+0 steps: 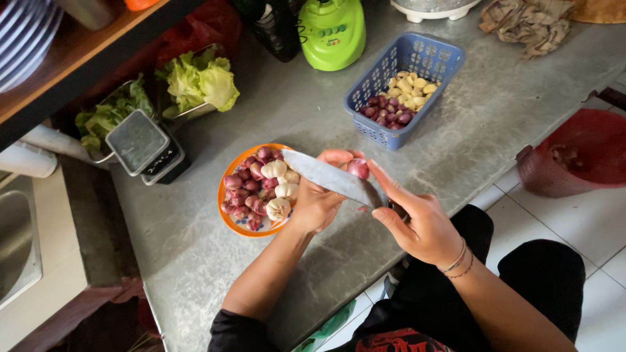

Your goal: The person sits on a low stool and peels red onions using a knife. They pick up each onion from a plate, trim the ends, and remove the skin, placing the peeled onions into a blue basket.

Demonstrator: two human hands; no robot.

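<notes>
The right hand (424, 225) is clenching the dark handle of a broad grey steel knife (329, 177), its blade lying across the left hand (319, 199). The left hand's grip is pinching a small purple-red shallot (357, 168) at the fingertips, against the blade's back edge, above the grey stone desk (195, 248). Just beside it, an orange round plate (229, 218) is carrying unpeeled shallots and white garlic bulbs. Further off, a blue plastic lattice basket (417, 62) is holding peeled cloves and shallots. By that evidence, peeling is partly done; most of the plate remains. The knife handle is mostly hidden; the cutting edge cannot be made out.
</notes>
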